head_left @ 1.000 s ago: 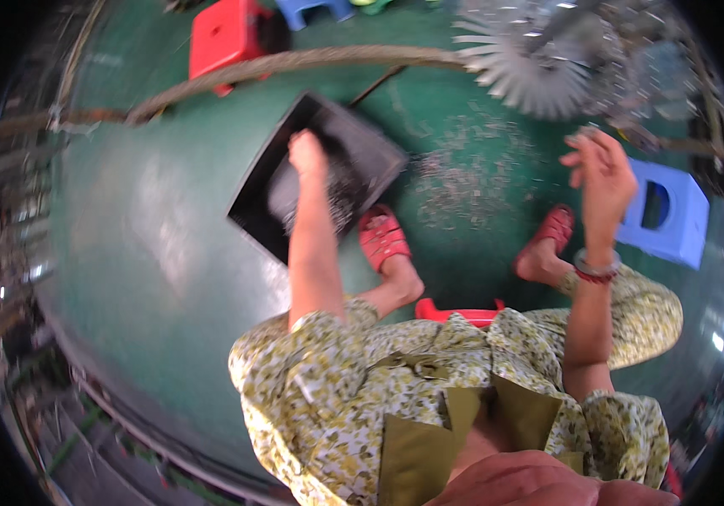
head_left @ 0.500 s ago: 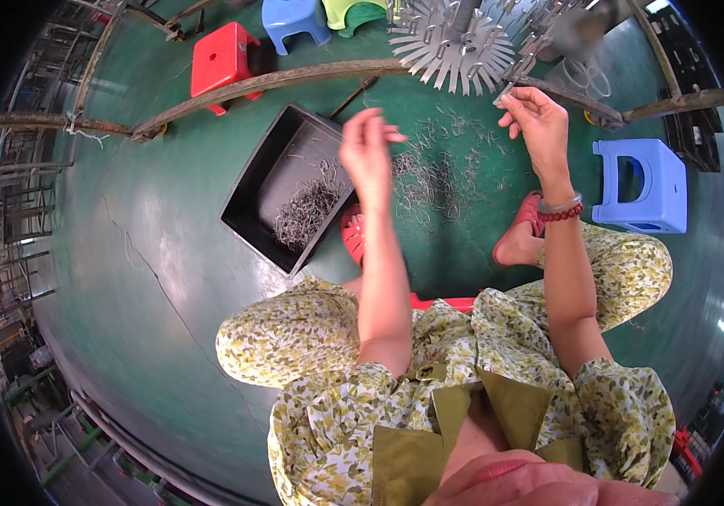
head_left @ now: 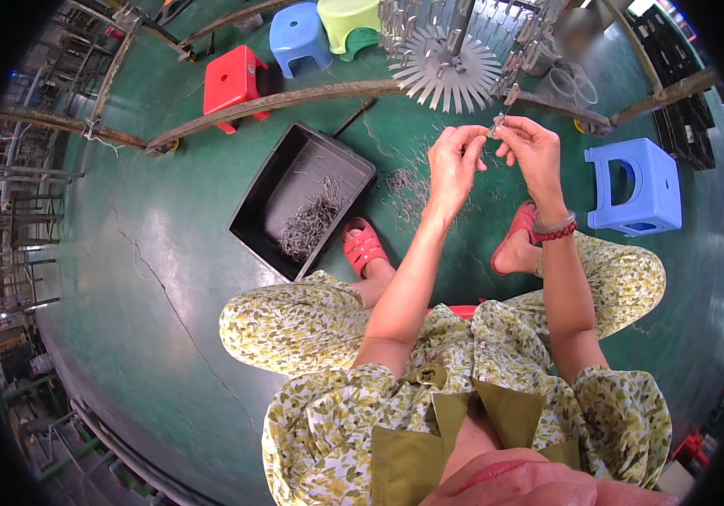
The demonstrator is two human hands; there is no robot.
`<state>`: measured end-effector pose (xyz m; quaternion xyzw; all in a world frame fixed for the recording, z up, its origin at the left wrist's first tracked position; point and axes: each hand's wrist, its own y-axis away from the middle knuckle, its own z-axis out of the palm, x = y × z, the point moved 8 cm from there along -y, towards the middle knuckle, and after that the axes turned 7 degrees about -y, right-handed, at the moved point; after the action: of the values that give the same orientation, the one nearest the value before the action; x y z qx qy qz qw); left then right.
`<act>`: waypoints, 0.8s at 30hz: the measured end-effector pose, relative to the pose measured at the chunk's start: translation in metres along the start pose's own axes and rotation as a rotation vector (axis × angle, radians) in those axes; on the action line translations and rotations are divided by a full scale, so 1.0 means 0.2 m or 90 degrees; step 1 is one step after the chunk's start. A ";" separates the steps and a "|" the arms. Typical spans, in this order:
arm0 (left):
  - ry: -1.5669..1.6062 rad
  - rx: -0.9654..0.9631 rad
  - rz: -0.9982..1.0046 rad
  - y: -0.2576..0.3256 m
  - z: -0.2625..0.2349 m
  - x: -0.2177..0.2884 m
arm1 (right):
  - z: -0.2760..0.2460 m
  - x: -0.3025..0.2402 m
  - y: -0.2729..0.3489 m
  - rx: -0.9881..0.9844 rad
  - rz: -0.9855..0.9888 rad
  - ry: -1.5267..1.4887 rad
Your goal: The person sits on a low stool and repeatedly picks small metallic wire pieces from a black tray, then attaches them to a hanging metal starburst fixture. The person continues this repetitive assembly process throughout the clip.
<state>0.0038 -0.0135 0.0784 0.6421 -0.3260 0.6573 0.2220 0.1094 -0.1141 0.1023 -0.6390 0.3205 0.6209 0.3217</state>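
Note:
Both hands meet in front of the hanging rack, fingertips nearly touching. Between them is a small silvery metal piece (head_left: 495, 126), too small to name exactly; it appears to hang at the end of a strand of similar parts. My right hand (head_left: 534, 156) pinches it with thumb and forefinger. My left hand (head_left: 455, 164) is closed in a pinch against its other side, and whether a wire hook is also in it cannot be made out. Just beyond stands a round slotted metal disc (head_left: 429, 72) on a post, with rows of metal parts hanging around it.
A black plastic bin (head_left: 294, 160) holds a heap of bent wire hooks (head_left: 311, 223). More hooks (head_left: 413, 185) lie scattered on the green floor. A rusty bar (head_left: 294, 97) crosses ahead. Red (head_left: 231, 84), blue (head_left: 299, 38) and green (head_left: 349, 24) stools stand beyond; another blue stool (head_left: 632, 185) stands at right.
My left hand has swung right and away from me, from beside the bin to the right hand, and its fingers have closed in a pinch. The right hand has lowered slightly.

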 end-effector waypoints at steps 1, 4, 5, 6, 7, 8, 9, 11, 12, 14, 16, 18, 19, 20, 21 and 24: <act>-0.036 0.007 0.024 0.00 -0.01 0.03 | 0.00 0.00 0.00 -0.001 0.002 -0.003; -0.061 0.043 0.064 0.00 -0.04 0.09 | -0.02 -0.02 0.02 -0.012 0.013 -0.003; -0.058 0.056 0.072 -0.01 -0.05 0.09 | -0.02 -0.02 0.03 -0.018 0.017 -0.005; -0.050 0.042 0.072 -0.01 -0.04 0.09 | -0.03 -0.03 0.04 -0.023 0.020 -0.006; -0.041 0.027 0.072 -0.02 -0.03 0.09 | -0.03 -0.03 0.04 -0.016 0.012 0.000; -0.032 0.011 0.071 -0.01 -0.01 0.08 | -0.03 -0.04 0.05 -0.008 0.006 0.006; -0.041 0.009 0.075 -0.01 -0.01 0.08 | -0.03 -0.04 0.05 0.001 0.000 0.012; -0.059 0.003 0.084 0.00 -0.01 0.08 | -0.02 -0.04 0.03 -0.001 -0.007 0.001; -0.056 0.017 0.074 0.00 -0.02 0.06 | -0.01 -0.05 0.03 -0.002 -0.011 -0.005; -0.050 0.048 0.058 0.00 -0.04 0.04 | 0.00 -0.04 0.04 -0.004 -0.005 -0.006; -0.040 0.039 0.047 0.00 -0.03 0.01 | 0.02 -0.03 0.03 -0.011 -0.003 -0.013; -0.027 0.031 0.040 0.01 -0.02 0.01 | 0.03 -0.02 0.04 -0.015 -0.003 -0.024; -0.021 0.028 0.038 0.01 -0.02 0.02 | 0.04 -0.03 0.03 -0.014 0.000 -0.015; -0.015 0.023 0.037 0.02 -0.02 0.03 | 0.04 -0.03 0.03 -0.011 0.004 -0.008; -0.010 0.022 0.029 0.01 -0.02 0.02 | 0.04 -0.04 0.03 -0.008 0.007 0.000; 0.004 0.016 0.010 0.01 -0.02 -0.01 | 0.04 -0.04 0.03 -0.024 0.015 -0.016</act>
<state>0.0002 -0.0111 0.0770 0.6402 -0.3222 0.6651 0.2099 0.0991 -0.1103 0.1095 -0.6331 0.3121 0.6386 0.3065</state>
